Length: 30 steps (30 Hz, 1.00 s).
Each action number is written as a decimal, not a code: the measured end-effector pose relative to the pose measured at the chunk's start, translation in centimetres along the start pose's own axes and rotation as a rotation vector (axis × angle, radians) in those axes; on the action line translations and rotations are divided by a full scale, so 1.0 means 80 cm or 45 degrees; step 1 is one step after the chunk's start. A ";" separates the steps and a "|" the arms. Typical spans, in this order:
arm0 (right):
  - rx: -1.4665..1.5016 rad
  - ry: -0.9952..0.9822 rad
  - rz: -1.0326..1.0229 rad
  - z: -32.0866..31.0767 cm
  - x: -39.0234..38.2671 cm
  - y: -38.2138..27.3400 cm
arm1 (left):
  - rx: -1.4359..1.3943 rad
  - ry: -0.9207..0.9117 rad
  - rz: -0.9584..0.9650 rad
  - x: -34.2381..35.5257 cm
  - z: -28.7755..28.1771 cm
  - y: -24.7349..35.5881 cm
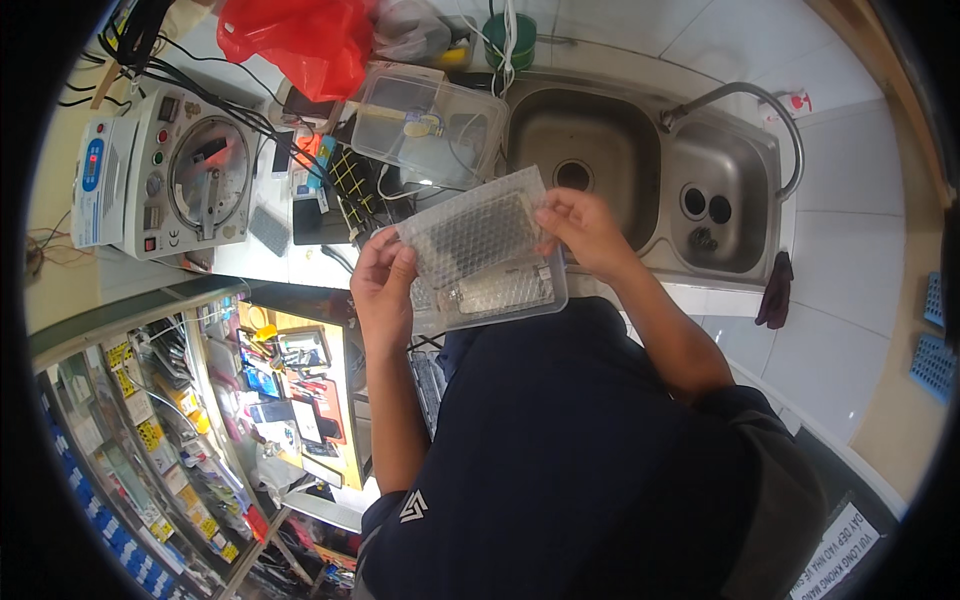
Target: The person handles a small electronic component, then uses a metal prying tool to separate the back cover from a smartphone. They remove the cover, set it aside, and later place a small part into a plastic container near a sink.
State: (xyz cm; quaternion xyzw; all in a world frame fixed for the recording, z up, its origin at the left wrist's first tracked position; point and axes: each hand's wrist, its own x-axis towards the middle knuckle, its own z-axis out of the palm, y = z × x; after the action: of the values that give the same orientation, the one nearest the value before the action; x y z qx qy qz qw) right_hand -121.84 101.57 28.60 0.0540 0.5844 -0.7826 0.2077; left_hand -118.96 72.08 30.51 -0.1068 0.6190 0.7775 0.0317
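Between my hands is a bubble-wrap sleeve (478, 238), tilted, with a dark flat thing showing through it. My left hand (384, 285) pinches its left edge between thumb and fingers. The upper right edge is gripped by my right hand (584, 228). Right beneath the sleeve is a clear plastic box (558, 298), partly covered by it. Inside the box lies another flat piece (505, 288) in clear wrapping, pale with a dark edge; I cannot make out what it is.
Ahead is a double steel sink (640, 240) with a curved tap (790, 120). Left of it stand a clear bin (400, 90), a red plastic bag (300, 45) and cables. A machine with a round window (210, 175) sits at far left, above a lit workbench (345, 400) with tools and shelves.
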 end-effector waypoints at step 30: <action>0.145 -0.124 0.078 -0.005 -0.032 -0.021 | 0.116 0.130 0.006 0.008 0.019 -0.008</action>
State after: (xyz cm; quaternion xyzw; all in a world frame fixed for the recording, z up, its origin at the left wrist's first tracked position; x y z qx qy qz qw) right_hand -120.24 103.03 30.80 0.0454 0.5262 -0.8095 0.2564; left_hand -119.66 73.61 30.11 -0.1432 0.6547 0.7422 0.0030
